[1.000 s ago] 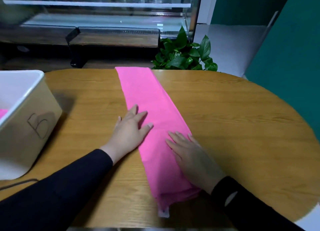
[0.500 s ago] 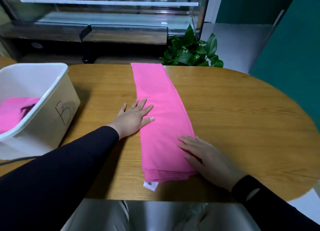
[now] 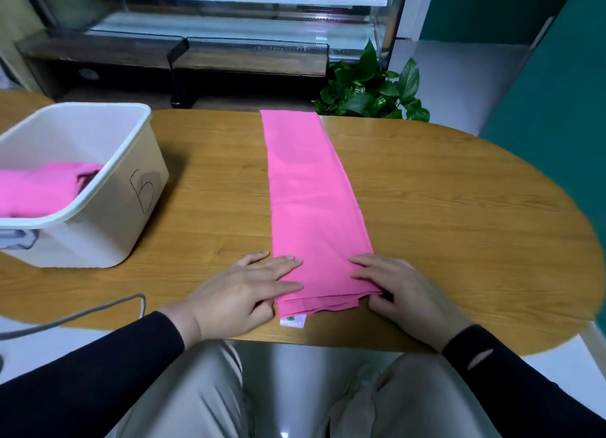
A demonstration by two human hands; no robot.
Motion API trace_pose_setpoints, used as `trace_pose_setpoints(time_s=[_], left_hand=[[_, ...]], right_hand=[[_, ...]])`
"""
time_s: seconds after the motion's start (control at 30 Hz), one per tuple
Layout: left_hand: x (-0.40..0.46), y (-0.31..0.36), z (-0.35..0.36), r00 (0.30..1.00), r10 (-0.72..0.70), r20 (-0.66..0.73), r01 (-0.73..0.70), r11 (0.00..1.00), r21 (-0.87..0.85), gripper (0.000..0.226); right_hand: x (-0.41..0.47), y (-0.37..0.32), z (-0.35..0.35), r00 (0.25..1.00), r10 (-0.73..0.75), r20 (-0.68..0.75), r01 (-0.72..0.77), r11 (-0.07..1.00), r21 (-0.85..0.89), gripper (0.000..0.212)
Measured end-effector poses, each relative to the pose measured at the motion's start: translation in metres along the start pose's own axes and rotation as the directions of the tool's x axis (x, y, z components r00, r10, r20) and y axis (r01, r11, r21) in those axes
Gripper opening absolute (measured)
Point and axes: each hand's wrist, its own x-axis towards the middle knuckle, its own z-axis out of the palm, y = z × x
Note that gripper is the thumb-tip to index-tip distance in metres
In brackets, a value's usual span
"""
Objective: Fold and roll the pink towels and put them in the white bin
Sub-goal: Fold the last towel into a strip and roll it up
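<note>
Both your left hand (image 3: 244,295) and right hand (image 3: 398,291) lie flat-fingered, gripping nothing, on the near end of the folded pink towel (image 3: 313,204) stretched across the table (image 3: 459,214); uneven rolling could skew its layers.

White bin (image 3: 108,162) runs off the left edge; we see only part of the pink cloth inside (image 3: 39,191). Thumbs of both hands hidden. Label print (image 3: 292,320) too small to read.
</note>
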Motion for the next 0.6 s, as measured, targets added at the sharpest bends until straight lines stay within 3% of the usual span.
trace_pose_setpoints(time_s=[0.1,0.2,0.37,0.5,0.6], left_hand=[[0.000,0.006,-0.002,0.998,-0.045,0.032,0.045,0.999,-0.009,0.058],[0.004,0.011,-0.003,0.996,-0.082,-0.021,0.082,0.997,0.003,0.060],[0.012,0.021,0.004,0.981,-0.066,-0.183,0.077,0.996,0.052,0.025],[0.012,0.020,0.006,0.973,-0.107,-0.203,0.105,0.994,-0.021,0.025],[0.008,0.017,0.003,0.967,-0.147,-0.208,0.120,0.983,-0.136,0.026]], right_hand=[[0.002,-0.001,0.001,1.000,0.015,-0.019,-0.016,0.999,-0.034,0.043],[0.004,0.000,0.002,0.999,0.014,-0.030,-0.015,0.998,-0.062,0.037],[0.003,0.000,0.004,0.997,-0.017,-0.072,0.013,0.998,-0.059,0.029],[0.003,-0.001,0.002,1.000,-0.011,0.010,0.012,0.994,-0.110,0.044],[0.007,-0.008,0.005,0.999,-0.032,-0.025,0.028,0.988,-0.149,0.037]])
